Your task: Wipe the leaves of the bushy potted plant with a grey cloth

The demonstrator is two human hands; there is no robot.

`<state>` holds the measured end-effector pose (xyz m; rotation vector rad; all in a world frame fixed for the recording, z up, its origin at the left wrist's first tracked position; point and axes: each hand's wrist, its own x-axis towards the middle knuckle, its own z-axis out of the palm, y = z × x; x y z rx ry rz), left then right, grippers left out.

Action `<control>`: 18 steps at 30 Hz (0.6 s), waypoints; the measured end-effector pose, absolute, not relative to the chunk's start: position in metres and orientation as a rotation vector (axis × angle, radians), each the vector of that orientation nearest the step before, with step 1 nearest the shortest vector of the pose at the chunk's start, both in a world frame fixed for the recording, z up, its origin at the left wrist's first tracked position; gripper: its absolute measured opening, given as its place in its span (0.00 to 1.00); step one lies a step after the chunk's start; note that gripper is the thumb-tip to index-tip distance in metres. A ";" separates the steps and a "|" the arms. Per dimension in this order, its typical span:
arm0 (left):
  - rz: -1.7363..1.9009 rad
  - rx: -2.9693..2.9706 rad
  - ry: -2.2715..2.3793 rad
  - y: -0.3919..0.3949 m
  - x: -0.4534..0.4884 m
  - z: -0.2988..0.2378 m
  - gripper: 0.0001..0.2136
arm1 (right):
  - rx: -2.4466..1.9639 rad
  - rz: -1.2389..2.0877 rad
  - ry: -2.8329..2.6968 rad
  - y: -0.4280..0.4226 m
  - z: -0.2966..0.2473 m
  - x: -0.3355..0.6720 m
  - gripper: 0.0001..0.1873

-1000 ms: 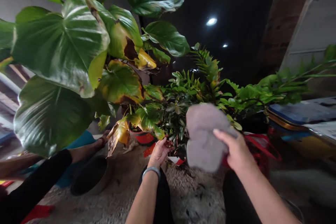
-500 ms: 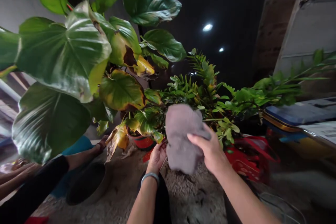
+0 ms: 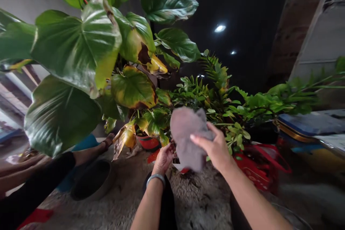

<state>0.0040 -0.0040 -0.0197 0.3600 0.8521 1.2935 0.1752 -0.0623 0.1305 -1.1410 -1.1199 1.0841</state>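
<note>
My right hand [image 3: 215, 147] grips a greyish-pink cloth [image 3: 188, 140], thumb on its near face. The cloth hangs in front of the leafy plants and blurs a little at its edges. To its left, my left hand [image 3: 163, 160], with a bracelet at the wrist, has its fingers curled together close to the cloth's edge. What those fingers hold, if anything, cannot be made out. Below and behind the cloth shows part of a pale and red container [image 3: 178, 166], mostly hidden. A red plant pot [image 3: 148, 142] stands just beyond my left hand.
Large glossy leaves [image 3: 78, 43] fill the upper left, some yellowed and browned. Smaller green plants [image 3: 248, 100] spread to the right. A dark bowl [image 3: 91, 181] lies at left beside another person's leg [image 3: 59, 169]. Red bags [image 3: 256, 167] and a blue-lidded box [image 3: 299, 125] stand at right.
The cloth has shifted slightly and tilted in my right hand, uncovering part of the pale and red container. The whole view has swung a little to the left.
</note>
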 end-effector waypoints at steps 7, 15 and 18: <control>1.322 0.309 0.839 -0.004 0.008 -0.019 0.10 | -1.310 1.314 -0.749 -0.065 0.086 0.155 0.15; 1.269 0.353 0.831 -0.007 0.004 -0.013 0.17 | -1.132 1.027 -0.711 -0.052 0.125 0.219 0.25; 1.260 0.356 0.845 -0.009 0.005 -0.009 0.17 | -1.091 0.965 -0.465 -0.017 0.121 0.233 0.17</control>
